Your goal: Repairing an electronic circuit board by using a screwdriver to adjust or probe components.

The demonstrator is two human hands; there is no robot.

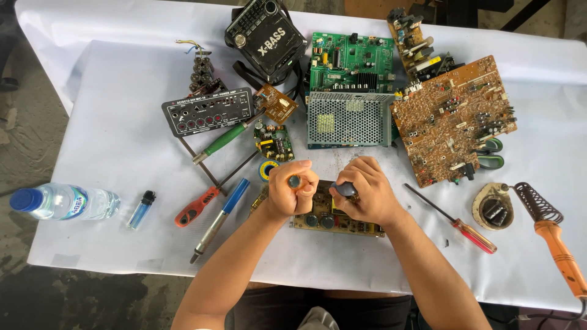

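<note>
My left hand [292, 194] is closed in a fist around a tool handle whose round grey end [295, 181] shows at the top of the fist. My right hand [365, 193] grips a small dark object [346, 189] against a brown circuit board [333, 221] that lies under both hands near the table's front. The tool's tip is hidden by my fingers. Dark round capacitors on the board show between the hands.
White cloth covers the table [122, 146]. Left: water bottle [61, 203], blue lighter [141, 209], orange-handled tool [195, 208], blue-handled tool [221, 217], green screwdriver [225, 140]. Behind: black radio [266, 38], green board [350, 60], metal mesh case [348, 119], large brown board [454, 119]. Right: red screwdriver [455, 221], soldering iron [553, 238].
</note>
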